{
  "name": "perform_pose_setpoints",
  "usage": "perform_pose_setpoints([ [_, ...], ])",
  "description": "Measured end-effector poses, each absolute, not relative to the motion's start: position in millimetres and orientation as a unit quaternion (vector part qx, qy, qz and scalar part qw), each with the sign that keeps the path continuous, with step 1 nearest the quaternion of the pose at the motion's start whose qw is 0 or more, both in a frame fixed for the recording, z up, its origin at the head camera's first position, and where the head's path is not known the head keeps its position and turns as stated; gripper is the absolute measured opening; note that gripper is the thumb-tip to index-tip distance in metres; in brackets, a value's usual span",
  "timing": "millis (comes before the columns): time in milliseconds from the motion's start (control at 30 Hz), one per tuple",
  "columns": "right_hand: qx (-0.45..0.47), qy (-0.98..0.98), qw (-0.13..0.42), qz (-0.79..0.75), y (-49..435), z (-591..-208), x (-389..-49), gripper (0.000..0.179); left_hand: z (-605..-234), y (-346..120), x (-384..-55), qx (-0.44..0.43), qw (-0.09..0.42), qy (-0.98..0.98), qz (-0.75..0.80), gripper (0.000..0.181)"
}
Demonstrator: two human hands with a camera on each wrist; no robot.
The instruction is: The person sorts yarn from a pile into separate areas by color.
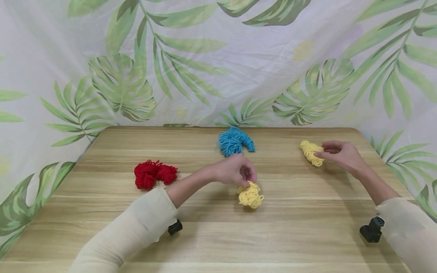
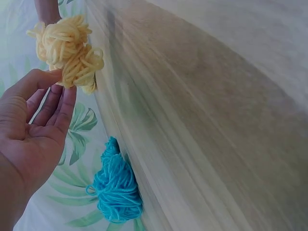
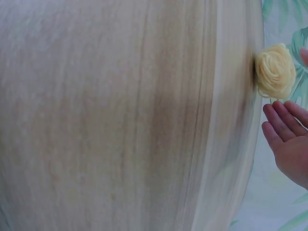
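My left hand (image 1: 235,170) pinches a loose bundle of pale yellow yarn (image 1: 250,195) between thumb and fingertips, over the middle of the table. In the left wrist view, loops of this yellow yarn (image 2: 65,45) stick out beyond the thumb. On the right, a second, more neatly wound yellow yarn skein (image 1: 311,153) lies on the wood. My right hand (image 1: 343,157) is beside it, fingers extended and thumb apart from them, the fingertips right at its edge. The right wrist view shows straight fingers (image 3: 284,120) close to the round end of this skein (image 3: 275,72).
A blue yarn skein (image 1: 233,141) lies near the back edge, behind my left hand. Red yarn (image 1: 151,174) rests at the left, beside my left forearm. The wooden table (image 1: 290,235) ends at a leaf-patterned cloth (image 1: 191,76) hanging behind it.
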State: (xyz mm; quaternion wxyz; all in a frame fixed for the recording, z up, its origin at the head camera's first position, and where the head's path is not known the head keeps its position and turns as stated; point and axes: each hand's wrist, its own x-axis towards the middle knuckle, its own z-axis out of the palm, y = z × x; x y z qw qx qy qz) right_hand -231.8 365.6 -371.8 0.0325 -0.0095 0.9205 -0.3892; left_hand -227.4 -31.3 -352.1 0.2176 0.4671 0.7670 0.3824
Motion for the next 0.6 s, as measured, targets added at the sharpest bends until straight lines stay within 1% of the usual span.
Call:
perform_pose_setpoints([
  [200,-0.009,0.924,0.039,-0.381,365,-371,-231,0.078,-353,-23,-231,0.456,0.202,0.771,0.396,0.015],
  [600,-0.018,0.921,0.032,-0.387,368,-371,-231,0.076,-354,-6,-235,0.429,0.178,0.778,0.422,0.012],
])
